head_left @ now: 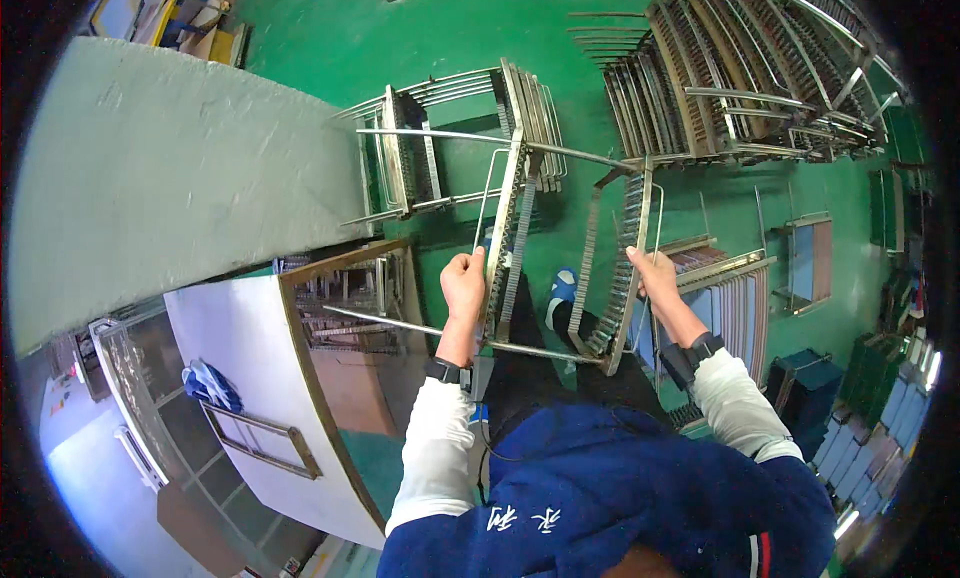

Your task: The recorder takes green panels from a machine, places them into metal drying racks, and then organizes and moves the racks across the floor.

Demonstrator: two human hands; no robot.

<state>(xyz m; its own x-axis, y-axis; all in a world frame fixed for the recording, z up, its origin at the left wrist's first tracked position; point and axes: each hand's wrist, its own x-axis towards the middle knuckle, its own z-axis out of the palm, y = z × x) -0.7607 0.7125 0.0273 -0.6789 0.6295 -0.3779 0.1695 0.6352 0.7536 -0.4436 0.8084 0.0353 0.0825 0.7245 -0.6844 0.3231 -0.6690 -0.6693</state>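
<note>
My left hand (pixel 463 284) and my right hand (pixel 655 276) grip a metal rack (pixel 506 203) from opposite sides. It has two toothed side rails, long cross rods at both ends and a bent wire handle along each side. The rack hangs tilted in front of my body, above my legs and shoes. My fingers close around its left and right sides. Just beyond it, on the green floor, stands a row of similar slotted racks (pixel 399 163), partly overlapped by the far rod of the held one.
A large pile of slotted racks (pixel 700 73) fills the far right. Racks with upright flat panels (pixel 735 323) stand at my right. A pale block (pixel 190 148) and an open white cabinet door (pixel 255 378) lie at my left, with more racks inside the cabinet.
</note>
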